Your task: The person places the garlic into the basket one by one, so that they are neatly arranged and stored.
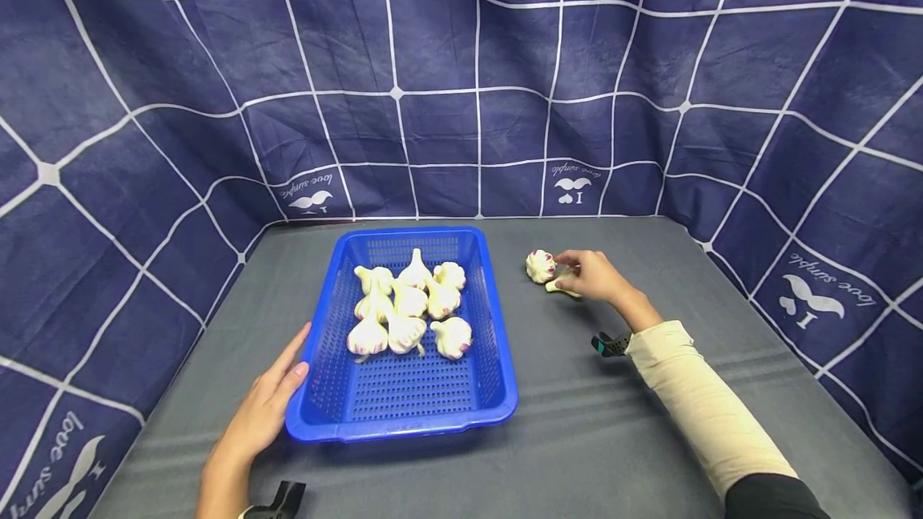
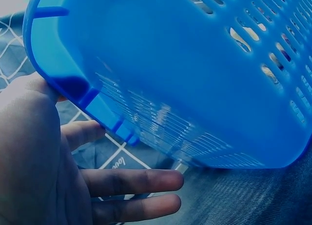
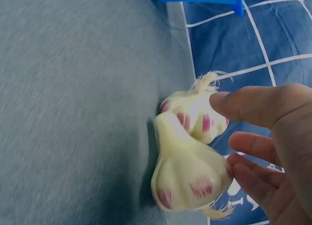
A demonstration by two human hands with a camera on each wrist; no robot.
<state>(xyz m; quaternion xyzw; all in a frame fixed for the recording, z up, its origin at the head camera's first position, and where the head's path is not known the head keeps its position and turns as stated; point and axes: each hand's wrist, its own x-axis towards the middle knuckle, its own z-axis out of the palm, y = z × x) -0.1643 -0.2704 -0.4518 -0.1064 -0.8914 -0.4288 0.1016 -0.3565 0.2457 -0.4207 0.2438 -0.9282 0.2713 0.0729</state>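
Observation:
My left hand (image 1: pixel 263 407) rests against the left rim of a blue perforated plastic basket (image 1: pixel 404 428), its fingers extended. The left wrist view shows those fingers (image 2: pixel 134 181) straight beside the basket's outer wall. Several white garlic bulbs with pink streaks lie inside, mostly toward the back. Right of the basket, my right hand (image 1: pixel 593 275) is over two more garlic bulbs on the table. The nearer bulb (image 3: pixel 190 178) is close to its fingertips, possibly touching; the farther bulb (image 3: pixel 195 113) sits behind, partly covered by the thumb. Neither bulb is gripped.
Grey cloth (image 1: pixel 570 415) covers the tabletop. A dark blue curtain (image 1: pixel 505 46) with white grid lines hangs behind and along both sides. Each wrist wears a dark strap, such as the right strap (image 1: pixel 611 344).

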